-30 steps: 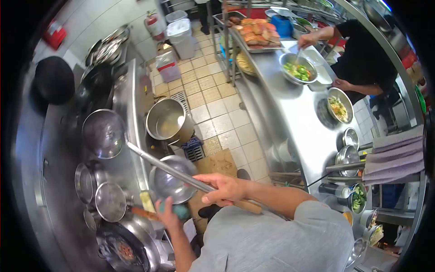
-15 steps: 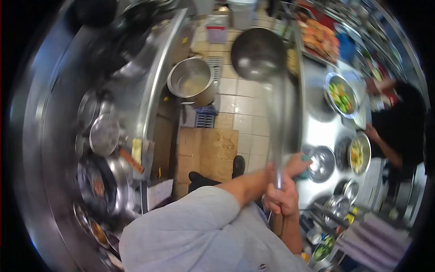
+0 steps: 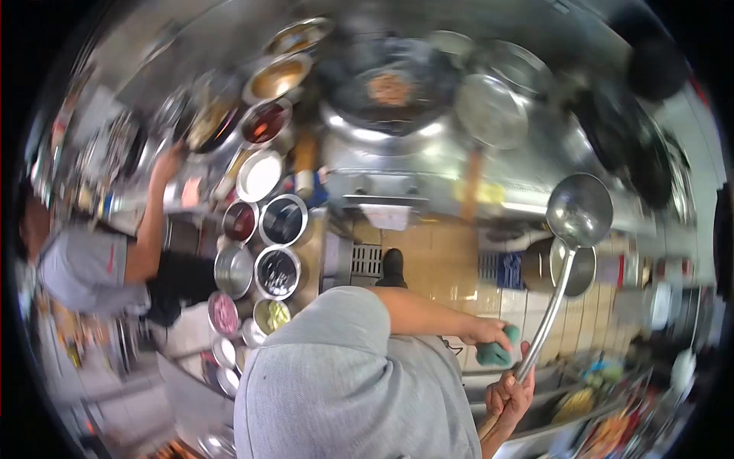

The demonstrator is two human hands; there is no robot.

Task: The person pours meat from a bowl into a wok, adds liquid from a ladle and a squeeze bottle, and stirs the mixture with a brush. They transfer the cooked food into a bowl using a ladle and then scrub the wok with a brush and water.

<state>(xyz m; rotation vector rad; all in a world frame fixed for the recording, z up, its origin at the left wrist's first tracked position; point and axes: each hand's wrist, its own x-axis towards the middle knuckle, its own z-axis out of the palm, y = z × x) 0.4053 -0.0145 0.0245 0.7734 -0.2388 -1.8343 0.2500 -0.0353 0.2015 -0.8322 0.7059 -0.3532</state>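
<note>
My right hand (image 3: 511,394) is wrapped round the lower handle of a large metal ladle (image 3: 579,210), whose bowl is raised ahead and to the right. Just left of that handle, my left hand (image 3: 487,332) grips a green cloth (image 3: 497,350). The ladle's bowl appears over a metal pot (image 3: 585,269) on the floor, which it partly hides. At the stove, a wok (image 3: 390,107) has a small heap of brownish food (image 3: 389,89) in it.
A strainer (image 3: 491,111) lies beside the wok. Sauce bowls and containers, one with white contents (image 3: 259,174), stand to the left. Another person (image 3: 95,268) in grey reaches toward a pan at far left. A counter with food (image 3: 612,428) is at lower right.
The view has swung round from the aisle to the stove. The ladle now points up and right, and my hands are farther apart, the green cloth showing more fully.
</note>
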